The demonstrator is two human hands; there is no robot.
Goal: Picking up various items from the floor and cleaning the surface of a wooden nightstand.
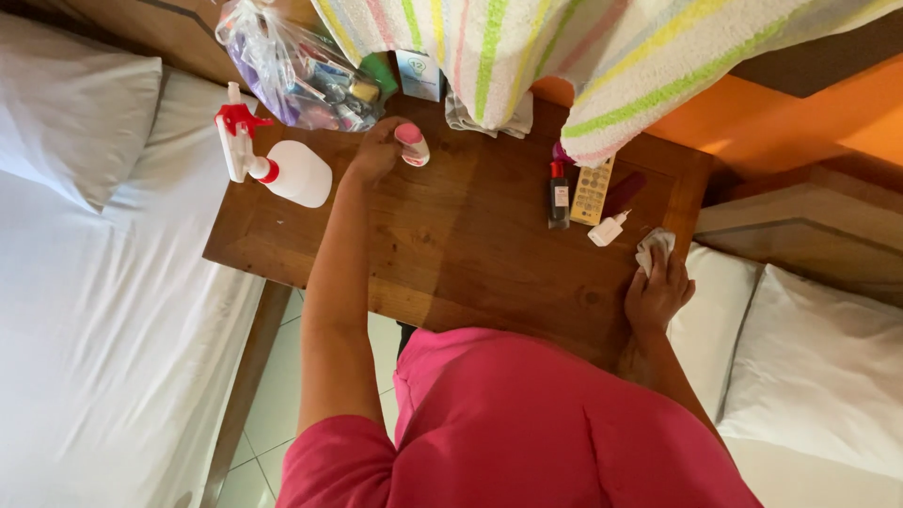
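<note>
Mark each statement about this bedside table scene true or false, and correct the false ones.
1. The left hand holds a small pink-and-white bottle. True.
2. The right hand presses a crumpled white cloth on the brown wooden table. True.
3. The white spray bottle with red trigger stands upright. False: it lies on its side.
4. A blue plain towel hangs above the table. False: the striped multicoloured towel hangs there.
5. The clear plastic bag of items sits at the table's back corner. True.
</note>
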